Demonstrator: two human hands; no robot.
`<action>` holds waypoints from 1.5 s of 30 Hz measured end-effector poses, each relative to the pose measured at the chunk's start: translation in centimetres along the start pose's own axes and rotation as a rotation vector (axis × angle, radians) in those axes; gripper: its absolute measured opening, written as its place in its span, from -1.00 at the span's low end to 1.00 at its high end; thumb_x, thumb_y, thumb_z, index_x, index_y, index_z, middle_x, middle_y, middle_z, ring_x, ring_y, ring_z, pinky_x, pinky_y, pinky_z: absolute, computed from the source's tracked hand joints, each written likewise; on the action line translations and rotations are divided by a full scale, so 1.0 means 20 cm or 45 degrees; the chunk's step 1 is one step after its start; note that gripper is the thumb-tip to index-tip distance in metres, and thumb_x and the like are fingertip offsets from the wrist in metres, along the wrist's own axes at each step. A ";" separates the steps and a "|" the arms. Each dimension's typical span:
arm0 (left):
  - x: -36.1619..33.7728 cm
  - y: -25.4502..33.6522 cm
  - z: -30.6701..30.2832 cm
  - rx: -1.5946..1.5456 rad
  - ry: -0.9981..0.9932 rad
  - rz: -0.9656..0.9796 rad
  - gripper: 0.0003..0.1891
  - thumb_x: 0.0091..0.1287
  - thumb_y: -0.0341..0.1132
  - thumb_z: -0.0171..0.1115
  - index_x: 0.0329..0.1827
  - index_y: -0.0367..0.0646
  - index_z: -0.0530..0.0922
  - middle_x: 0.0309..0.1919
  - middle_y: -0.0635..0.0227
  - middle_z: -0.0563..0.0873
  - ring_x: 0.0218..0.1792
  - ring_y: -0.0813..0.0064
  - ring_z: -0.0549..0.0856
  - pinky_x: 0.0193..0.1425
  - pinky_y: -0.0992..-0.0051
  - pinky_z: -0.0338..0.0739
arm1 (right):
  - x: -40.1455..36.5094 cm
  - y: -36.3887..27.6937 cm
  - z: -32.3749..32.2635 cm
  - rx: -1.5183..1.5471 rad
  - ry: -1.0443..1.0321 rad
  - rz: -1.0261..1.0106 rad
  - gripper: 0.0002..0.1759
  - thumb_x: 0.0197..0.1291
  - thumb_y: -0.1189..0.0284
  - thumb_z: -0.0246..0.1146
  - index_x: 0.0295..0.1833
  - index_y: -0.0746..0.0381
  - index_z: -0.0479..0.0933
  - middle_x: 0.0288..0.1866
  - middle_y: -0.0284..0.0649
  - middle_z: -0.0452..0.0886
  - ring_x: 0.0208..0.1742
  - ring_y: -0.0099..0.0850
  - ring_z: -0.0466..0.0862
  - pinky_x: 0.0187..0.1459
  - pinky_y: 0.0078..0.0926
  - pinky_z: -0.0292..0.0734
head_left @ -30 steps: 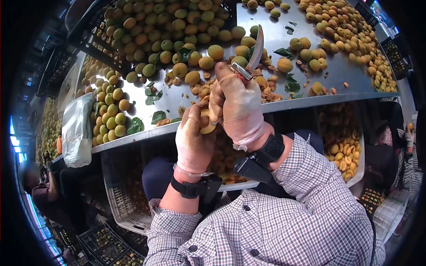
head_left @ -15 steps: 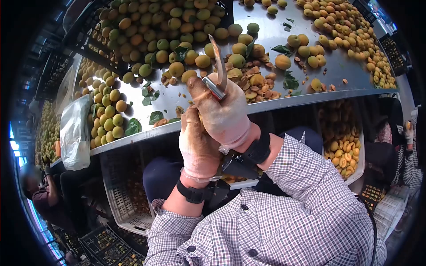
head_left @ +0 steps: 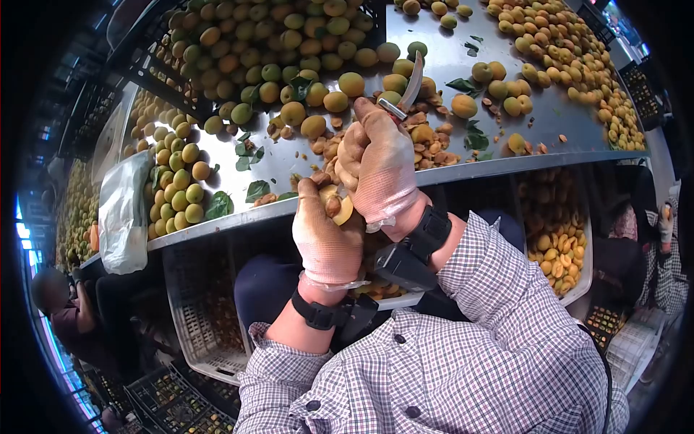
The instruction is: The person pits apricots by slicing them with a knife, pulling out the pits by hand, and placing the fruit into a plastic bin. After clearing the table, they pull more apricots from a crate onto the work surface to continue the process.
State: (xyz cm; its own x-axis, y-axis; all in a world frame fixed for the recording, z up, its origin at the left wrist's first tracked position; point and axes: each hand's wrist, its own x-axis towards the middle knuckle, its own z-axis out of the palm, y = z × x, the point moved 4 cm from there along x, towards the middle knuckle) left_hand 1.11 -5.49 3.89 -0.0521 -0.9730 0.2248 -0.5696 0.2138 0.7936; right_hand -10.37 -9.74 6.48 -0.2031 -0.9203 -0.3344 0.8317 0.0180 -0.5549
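Note:
My left hand (head_left: 325,242), in a pale stained glove, is closed around a cut apricot (head_left: 343,206) with its brown pit showing. Just right of it and a little higher, my right hand (head_left: 383,163), gloved too, grips a knife (head_left: 411,88) with a curved blade that points up and away from the fruit. Both hands are over the table's near edge. Beyond my right hand lies a pile of brown pits and scraps (head_left: 436,148) on the metal table (head_left: 535,130).
A black crate of apricots (head_left: 144,58) stands at the back left, with a plastic bag (head_left: 124,217) at the left edge. More apricots (head_left: 557,47) are heaped at right. Below are crates with pits (head_left: 210,340) and halves (head_left: 560,253). A person (head_left: 69,311) sits at far left.
My right hand has moved slightly up and right, away from my left hand, and the knife now tilts right. The opened apricot and its pit have come into view in my left hand.

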 end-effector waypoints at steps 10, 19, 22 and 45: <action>0.01 -0.15 0.04 -0.345 -0.174 -0.246 -0.49 0.10 -0.35 0.52 0.07 -0.18 0.44 -0.32 0.15 0.70 -0.25 0.08 0.74 -0.12 0.34 0.62 | -0.13 0.02 0.07 -0.317 -0.232 -0.158 -0.54 0.43 0.24 0.17 -0.56 0.13 0.31 -0.73 -0.43 0.25 -0.77 -0.63 0.19 -0.71 -0.58 0.03; 0.03 -0.23 0.09 -0.417 -0.423 0.115 -0.61 0.22 -0.31 0.38 0.09 -0.18 0.53 -0.15 0.16 0.74 -0.09 0.13 0.75 -0.02 0.37 0.60 | -0.22 0.03 0.11 -0.816 -0.521 -0.444 -0.58 0.33 0.37 0.31 -0.56 0.22 0.33 -0.63 -0.53 0.22 -0.53 -0.69 0.19 -0.51 -0.54 0.19; 0.04 -0.03 -0.04 -0.514 -0.525 0.036 -0.61 0.19 -0.35 0.41 0.07 -0.20 0.55 -0.14 0.18 0.74 -0.08 0.25 0.75 0.01 0.41 0.58 | -0.17 0.05 0.06 -0.660 -0.513 -0.245 -0.60 0.35 0.36 0.29 -0.54 0.22 0.36 -0.63 -0.53 0.25 -0.54 -0.70 0.23 -0.51 -0.57 0.19; 0.14 -0.11 -0.04 -1.316 0.256 -0.217 -0.44 0.61 0.06 -0.09 0.42 -0.22 0.27 -0.05 0.27 0.60 -0.13 0.50 0.57 0.05 0.51 0.50 | -0.02 0.16 -0.03 -1.451 -0.294 -0.006 -0.50 0.14 0.22 0.45 -0.02 0.39 0.49 -0.21 -0.12 0.70 -0.14 -0.45 0.67 -0.07 -0.46 0.59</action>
State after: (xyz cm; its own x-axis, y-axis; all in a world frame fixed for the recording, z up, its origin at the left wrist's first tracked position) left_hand 2.85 -8.67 3.31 0.1527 -0.9850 0.0801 0.4204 0.1381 0.8967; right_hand -7.91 -8.96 4.34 -0.0086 -0.9685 -0.2490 -0.1395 0.2478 -0.9587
